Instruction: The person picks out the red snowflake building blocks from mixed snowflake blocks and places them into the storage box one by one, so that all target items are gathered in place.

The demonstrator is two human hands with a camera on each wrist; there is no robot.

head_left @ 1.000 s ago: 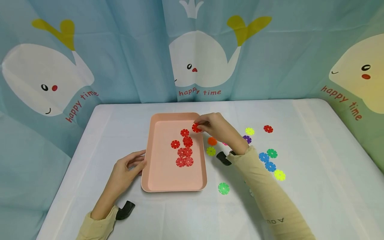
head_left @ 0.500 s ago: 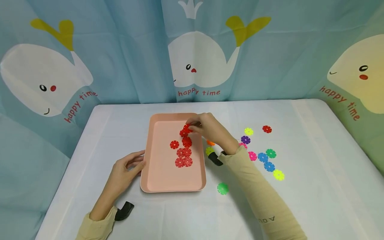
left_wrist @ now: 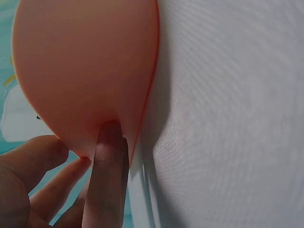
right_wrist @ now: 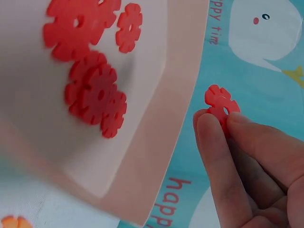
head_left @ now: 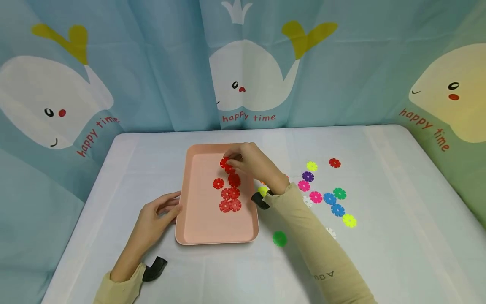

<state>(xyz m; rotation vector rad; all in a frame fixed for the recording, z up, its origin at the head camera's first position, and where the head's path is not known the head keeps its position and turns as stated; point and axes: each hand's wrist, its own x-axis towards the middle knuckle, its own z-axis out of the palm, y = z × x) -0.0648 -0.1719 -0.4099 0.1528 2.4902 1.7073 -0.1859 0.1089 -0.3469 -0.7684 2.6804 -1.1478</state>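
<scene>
A pink tray (head_left: 201, 228) lies on the white table, with several red notched snowflake discs (head_left: 234, 180) inside, some overlapping. At its left side my left hand (head_left: 155, 217) grips the edge; in the left wrist view fingertips (left_wrist: 111, 135) press against the outer wall of the tray (left_wrist: 85, 61). Over the upper part of the tray, my right hand (head_left: 252, 162) pinches a red snowflake disc (right_wrist: 218, 97) between thumb and fingertips. Another red disc beneath that hand is partly hidden in the head view.
Right of the tray lie loose discs: blue (head_left: 338, 210), dark green (head_left: 339, 194), yellow (head_left: 349, 221), pink (head_left: 315, 197), purple (head_left: 308, 176), and a red one (head_left: 334, 163). A bright green disc (head_left: 279, 239) sits nearer the front. The right sleeve (head_left: 315, 240) covers part of this area.
My right hand has moved left over the tray with the red snowflake disc, from the right rim toward the middle. The left hand stays at the tray's edge.
</scene>
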